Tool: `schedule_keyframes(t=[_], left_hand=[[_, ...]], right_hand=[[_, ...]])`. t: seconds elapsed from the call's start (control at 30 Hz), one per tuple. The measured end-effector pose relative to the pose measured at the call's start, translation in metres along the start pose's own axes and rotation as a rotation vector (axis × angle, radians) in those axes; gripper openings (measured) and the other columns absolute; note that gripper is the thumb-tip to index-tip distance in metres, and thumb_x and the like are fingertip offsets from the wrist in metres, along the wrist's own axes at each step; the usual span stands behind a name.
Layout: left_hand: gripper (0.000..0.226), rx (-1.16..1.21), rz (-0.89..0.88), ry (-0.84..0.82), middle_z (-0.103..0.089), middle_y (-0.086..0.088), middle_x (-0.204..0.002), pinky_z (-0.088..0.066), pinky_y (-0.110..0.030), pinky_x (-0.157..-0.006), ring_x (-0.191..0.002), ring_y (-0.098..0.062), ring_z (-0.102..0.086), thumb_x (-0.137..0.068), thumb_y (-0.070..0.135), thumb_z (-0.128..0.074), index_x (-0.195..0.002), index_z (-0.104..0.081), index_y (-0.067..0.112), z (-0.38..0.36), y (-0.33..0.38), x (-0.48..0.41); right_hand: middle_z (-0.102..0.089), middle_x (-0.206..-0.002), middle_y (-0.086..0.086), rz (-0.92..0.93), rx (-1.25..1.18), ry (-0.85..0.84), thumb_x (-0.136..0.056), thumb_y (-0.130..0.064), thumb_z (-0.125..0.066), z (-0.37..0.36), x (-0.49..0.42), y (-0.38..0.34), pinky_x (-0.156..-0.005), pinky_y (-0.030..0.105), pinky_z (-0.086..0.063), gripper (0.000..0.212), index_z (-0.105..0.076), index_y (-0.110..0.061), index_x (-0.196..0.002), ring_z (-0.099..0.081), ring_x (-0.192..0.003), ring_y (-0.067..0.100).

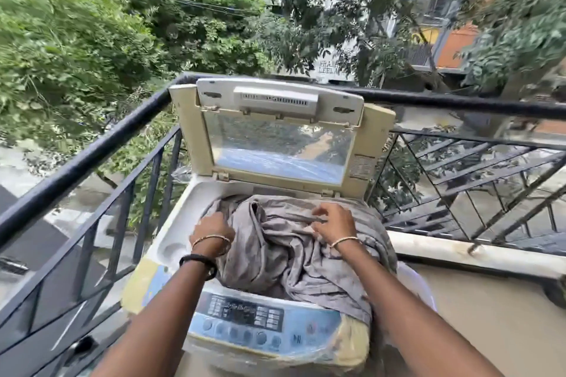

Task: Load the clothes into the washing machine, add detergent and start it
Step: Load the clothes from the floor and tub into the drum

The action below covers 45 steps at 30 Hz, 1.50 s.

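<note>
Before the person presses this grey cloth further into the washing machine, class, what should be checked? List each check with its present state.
1. Lid raised clear of the opening: ok.
2. Left hand and right hand both on the grey cloth: ok.
3. Grey cloth wholly inside the washing machine: not ok, it heaps above the rim and drapes over the front right edge.
4. Control panel buttons uncovered: ok.
5. Room left under the cloth: cannot tell.
6. Detergent within reach: cannot tell, none in view.
</note>
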<state>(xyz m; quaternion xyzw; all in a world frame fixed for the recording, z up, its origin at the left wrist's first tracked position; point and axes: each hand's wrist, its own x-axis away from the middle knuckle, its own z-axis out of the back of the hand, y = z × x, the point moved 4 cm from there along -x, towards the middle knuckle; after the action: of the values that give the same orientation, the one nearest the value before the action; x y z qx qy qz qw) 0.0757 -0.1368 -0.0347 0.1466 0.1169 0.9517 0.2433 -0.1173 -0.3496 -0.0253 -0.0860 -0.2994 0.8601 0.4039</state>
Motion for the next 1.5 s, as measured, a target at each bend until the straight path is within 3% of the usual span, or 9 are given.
schedule_keyframes(t=[0.2,0.33,0.43,0.7,0.8,0.97,1.2,1.3,1.5], left_hand=[[0.034,0.33,-0.387,0.227,-0.069,-0.008,-0.105,-0.048,-0.036,-0.086,-0.103,-0.03,-0.063,-0.08,0.034,-0.059,-0.109,-0.063,0.017,-0.009,0.107,0.022],[0.087,0.146,-0.654,-0.191,-0.045,-0.005,-0.142,-0.041,-0.039,-0.103,-0.129,-0.027,-0.046,-0.066,0.061,-0.065,-0.141,-0.039,0.026,-0.079,0.164,0.035],[0.124,-0.165,-0.626,-0.412,-0.01,0.004,-0.161,-0.017,-0.061,-0.115,-0.148,-0.024,-0.015,-0.053,0.069,-0.076,-0.151,-0.006,0.037,-0.134,0.171,0.043],[0.094,-0.212,-0.637,-0.354,-0.047,0.007,-0.135,-0.001,-0.073,-0.109,-0.134,-0.024,-0.037,-0.054,0.068,-0.073,-0.133,-0.035,0.036,-0.154,0.179,0.05],[0.075,-0.215,-0.631,-0.322,-0.055,0.005,-0.127,-0.001,-0.074,-0.108,-0.128,-0.023,-0.047,-0.063,0.061,-0.069,-0.127,-0.042,0.032,-0.147,0.185,0.059],[0.026,-0.189,-0.635,-0.139,-0.066,0.002,-0.101,-0.005,-0.064,-0.113,-0.107,-0.024,-0.062,-0.077,0.041,-0.05,-0.098,-0.05,0.026,-0.132,0.176,0.063],[0.045,0.318,-0.507,0.253,-0.071,-0.005,-0.093,-0.042,-0.053,-0.094,-0.092,-0.03,-0.065,-0.07,0.043,-0.049,-0.106,-0.061,0.019,-0.03,0.129,0.036],[0.045,0.573,-0.426,0.371,-0.07,-0.016,-0.088,-0.048,-0.041,-0.07,-0.082,-0.035,-0.065,-0.068,0.037,-0.05,-0.105,-0.061,0.013,0.031,0.09,0.023],[0.052,0.753,-0.215,0.45,-0.068,-0.021,-0.096,-0.048,-0.023,-0.069,-0.091,-0.03,-0.066,-0.07,0.023,-0.053,-0.112,-0.061,-0.005,0.085,0.011,0.008]], right_hand=[[-0.068,-0.114,0.013,-0.287,-0.021,0.135,-0.063,-0.013,-0.076,0.03,0.029,0.166,-0.091,0.037,-0.048,0.055,-0.063,-0.016,-0.116,-0.062,-0.109,0.035],[-0.032,-0.154,0.007,-0.438,0.172,-0.345,-0.06,-0.047,-0.079,-0.017,0.057,0.262,-0.116,0.043,-0.031,0.116,-0.015,-0.021,-0.153,-0.035,-0.141,0.03],[-0.031,-0.157,0.007,-0.332,0.176,-0.296,-0.05,-0.069,-0.075,-0.07,0.064,0.308,-0.117,0.042,-0.031,0.135,-0.005,-0.022,-0.155,-0.034,-0.144,0.028],[-0.034,-0.154,0.019,-0.274,-0.051,-0.159,-0.092,-0.016,-0.059,-0.062,0.047,0.243,-0.116,0.03,-0.024,0.059,-0.036,-0.009,-0.147,-0.033,-0.143,0.03],[-0.068,-0.12,0.016,-0.36,-0.112,0.008,-0.095,-0.02,-0.057,-0.051,0.041,0.243,-0.084,0.019,-0.043,0.022,-0.07,-0.012,-0.11,-0.06,-0.117,0.022],[-0.074,-0.093,0.009,-0.451,-0.42,0.33,-0.079,-0.037,-0.046,-0.016,0.041,0.226,-0.075,0.046,-0.052,0.036,-0.068,-0.015,-0.096,-0.065,-0.085,0.027],[-0.064,-0.073,-0.001,-0.059,-0.497,0.495,-0.078,-0.015,-0.055,0.073,0.024,0.07,-0.065,0.032,-0.045,0.007,-0.061,-0.018,-0.079,-0.052,-0.071,0.011],[-0.067,-0.076,-0.005,0.141,-0.576,0.449,-0.08,-0.008,-0.062,0.083,0.019,-0.017,-0.067,0.032,-0.049,0.01,-0.064,-0.017,-0.084,-0.057,-0.073,0.01],[-0.06,-0.076,-0.001,0.438,-0.949,0.189,-0.083,-0.01,-0.058,0.045,0.015,-0.18,-0.067,0.034,-0.045,0.006,-0.059,-0.016,-0.085,-0.052,-0.077,0.008]])
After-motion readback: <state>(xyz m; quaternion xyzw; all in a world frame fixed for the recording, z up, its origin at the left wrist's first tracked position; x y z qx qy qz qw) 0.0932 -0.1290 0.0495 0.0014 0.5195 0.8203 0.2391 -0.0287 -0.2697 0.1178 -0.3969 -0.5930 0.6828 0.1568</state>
